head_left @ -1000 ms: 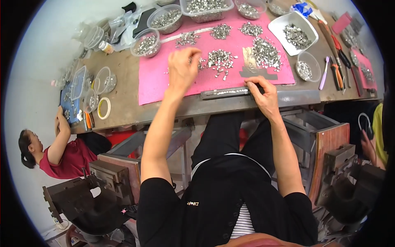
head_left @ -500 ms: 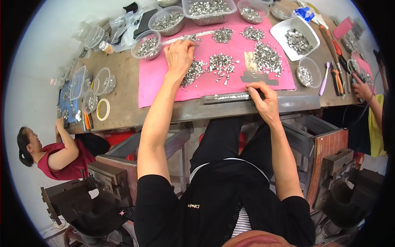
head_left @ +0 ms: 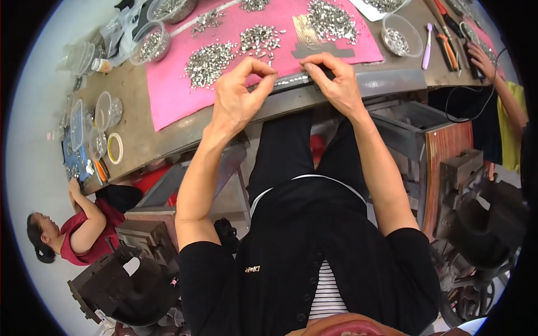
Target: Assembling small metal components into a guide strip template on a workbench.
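A narrow dark rail (head_left: 292, 80) with a row of small silvery pieces along it lies at the front edge of the bench. My right hand (head_left: 336, 87) grips its right end, thumb and forefinger bent together. Over the left end, my left hand (head_left: 236, 98) has thumb and forefinger in a pinch; whatever is between the tips is too small to make out. Behind my hands, a pink ribbed mat (head_left: 168, 106) carries heaps of small metal pieces. The nearest heap (head_left: 208, 64) is just beyond my left hand, and another heap (head_left: 260, 38) sits farther back.
Clear tubs of metal pieces stand at the mat's left (head_left: 151, 45) and right (head_left: 401, 36). A purple toothbrush (head_left: 427, 47) and orange-handled pliers (head_left: 446, 51) lie farther right. A roll of tape (head_left: 115, 148) is at left. One person sits at left; another person's hand (head_left: 483, 61) is at right.
My left hand has come back from the far heaps to the rail's left end. My right hand stays at the rail's right end. The whole view has shifted, bringing the bench higher in the picture.
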Available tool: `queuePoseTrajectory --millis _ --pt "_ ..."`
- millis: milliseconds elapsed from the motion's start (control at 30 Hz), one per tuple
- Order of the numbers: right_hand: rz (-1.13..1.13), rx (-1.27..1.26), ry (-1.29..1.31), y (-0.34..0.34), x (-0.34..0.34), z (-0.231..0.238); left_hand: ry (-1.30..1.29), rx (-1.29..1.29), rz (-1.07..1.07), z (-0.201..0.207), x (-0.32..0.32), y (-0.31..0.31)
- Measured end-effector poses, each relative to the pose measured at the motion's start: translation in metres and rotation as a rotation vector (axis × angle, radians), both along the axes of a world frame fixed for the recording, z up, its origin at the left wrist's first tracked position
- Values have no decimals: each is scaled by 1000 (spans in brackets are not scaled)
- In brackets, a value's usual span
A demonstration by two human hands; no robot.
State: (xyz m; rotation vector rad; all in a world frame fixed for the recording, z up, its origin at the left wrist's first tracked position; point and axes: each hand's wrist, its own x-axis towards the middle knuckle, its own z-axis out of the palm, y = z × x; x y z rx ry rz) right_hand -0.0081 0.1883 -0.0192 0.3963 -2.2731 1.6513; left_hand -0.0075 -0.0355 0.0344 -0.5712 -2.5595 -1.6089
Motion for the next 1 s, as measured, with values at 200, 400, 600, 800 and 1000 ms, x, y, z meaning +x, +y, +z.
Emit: queuePoseTrajectory --millis 200,400,600,800,1000 --pt "-2 12 -28 1 5 0 141 -78 -9 -16 8 6" --pt "14 43 9 1 8 0 120 -123 -26 -24 13 14" --pt "14 38 10 1 6 -1 135 -89 16 -25 13 19" --pt "10 35 10 2 6 0 130 -104 6 -26 12 19" --pt "52 259 172 3 5 7 120 -84 3 -27 11 16"
